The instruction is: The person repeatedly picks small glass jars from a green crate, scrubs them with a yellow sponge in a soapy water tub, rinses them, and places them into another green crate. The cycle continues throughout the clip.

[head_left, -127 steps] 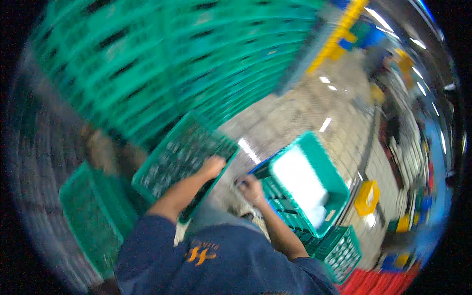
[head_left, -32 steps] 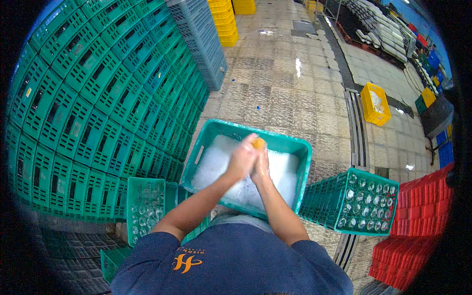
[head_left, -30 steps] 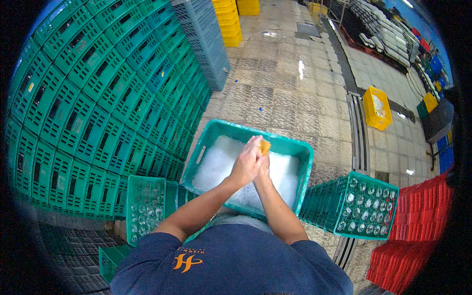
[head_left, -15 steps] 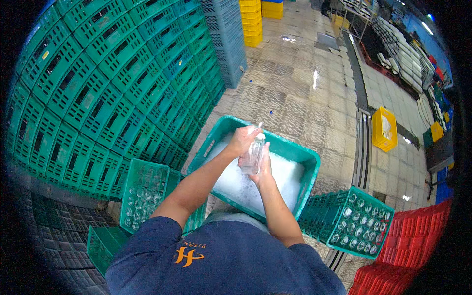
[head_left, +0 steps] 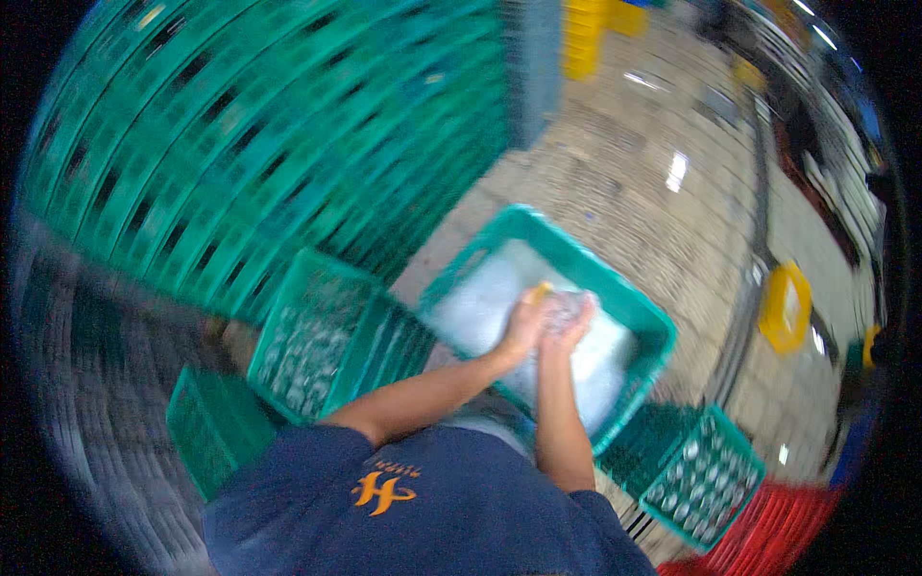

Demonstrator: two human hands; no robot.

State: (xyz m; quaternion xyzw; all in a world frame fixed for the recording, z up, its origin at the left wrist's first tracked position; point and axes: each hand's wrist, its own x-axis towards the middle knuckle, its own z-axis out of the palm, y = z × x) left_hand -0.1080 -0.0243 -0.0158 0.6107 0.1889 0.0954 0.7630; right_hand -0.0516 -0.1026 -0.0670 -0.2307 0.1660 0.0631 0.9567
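Both my hands are over a green plastic tub (head_left: 642, 312) of white soapy foam (head_left: 471, 302). My right hand (head_left: 570, 334) is wrapped round a clear drinking glass (head_left: 567, 307), its outline smeared by motion. Against the glass, on its left, my left hand (head_left: 526, 324) is closed. A small yellow bit (head_left: 544, 288) shows at its fingertips, too blurred to name.
A green crate of clear glasses (head_left: 706, 475) stands at the right, another green crate of glasses (head_left: 307, 365) at the left. Stacked green crates (head_left: 288, 125) form a wall at the left. Red crates (head_left: 773, 518) and a yellow crate (head_left: 786, 307) are at the right.
The view has swung and blurred. My hands have come lower over the foam with the glass, which was upright and tilted before and now looks end-on. The left hand has left the glass's mouth.
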